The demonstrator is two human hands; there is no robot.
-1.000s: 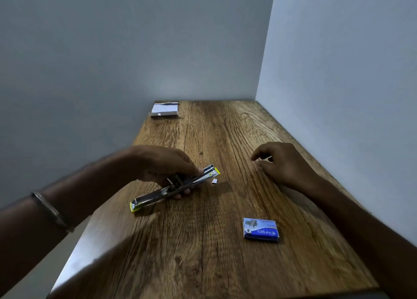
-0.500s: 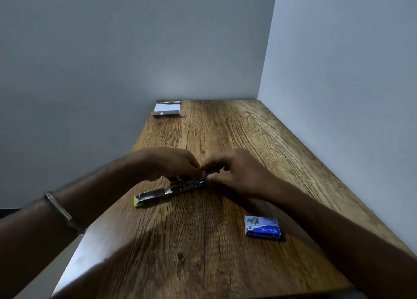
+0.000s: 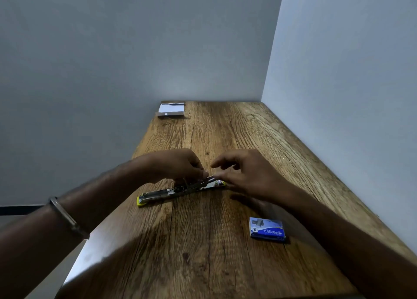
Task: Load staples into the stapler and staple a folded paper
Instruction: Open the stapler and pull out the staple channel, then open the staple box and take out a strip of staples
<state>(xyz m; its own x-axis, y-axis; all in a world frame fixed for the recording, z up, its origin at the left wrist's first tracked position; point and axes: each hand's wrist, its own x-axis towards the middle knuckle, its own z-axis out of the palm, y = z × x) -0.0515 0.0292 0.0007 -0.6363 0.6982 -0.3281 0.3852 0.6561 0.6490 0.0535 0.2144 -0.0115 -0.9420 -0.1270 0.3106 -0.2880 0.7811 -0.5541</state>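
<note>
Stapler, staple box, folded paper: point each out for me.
Opened silver stapler with yellow ends [image 3: 158,195], head view: bare metal arm.
Blue staple box [image 3: 267,229], head view: printed top face.
White folded paper [image 3: 171,109], head view: top sheet.

The bench [image 3: 203,242] is wood-grained, brown with dark streaks, and carries a soft sheen near its left edge. The stapler [image 3: 180,190] is bright, mirror-like metal with yellow plastic at both ends. The staple box [image 3: 267,229] looks like glossy printed card, blue and white. The folded paper [image 3: 171,110] is matt white. A dull metal bangle [image 3: 67,217] circles the left wrist.
</note>
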